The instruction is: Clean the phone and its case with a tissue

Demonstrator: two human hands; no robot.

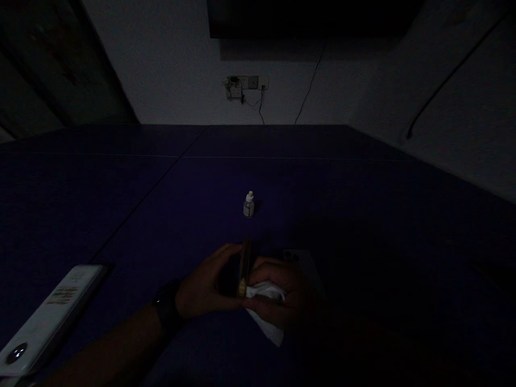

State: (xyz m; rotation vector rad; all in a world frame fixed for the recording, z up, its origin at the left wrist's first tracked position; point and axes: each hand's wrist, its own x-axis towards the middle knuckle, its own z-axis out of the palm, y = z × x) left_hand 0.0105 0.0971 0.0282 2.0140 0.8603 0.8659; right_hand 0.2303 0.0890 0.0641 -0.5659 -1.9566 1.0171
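Note:
My left hand, with a dark watch on its wrist, grips a thin flat brownish object between thumb and fingers. The object stands nearly edge-on to me, and the dimness hides its exact kind. On its right side my right hand is closed around a crumpled white tissue, pressed up against the object's lower part. One corner of the tissue hangs down below the fingers. Beyond both hands a small dropper bottle with a white cap stands upright on the dark blue surface.
A pale phone lies partly hidden behind my right hand. At the lower left is a long white device with a round dark button. Against the far wall are sockets with plugs and cables, below a dark screen.

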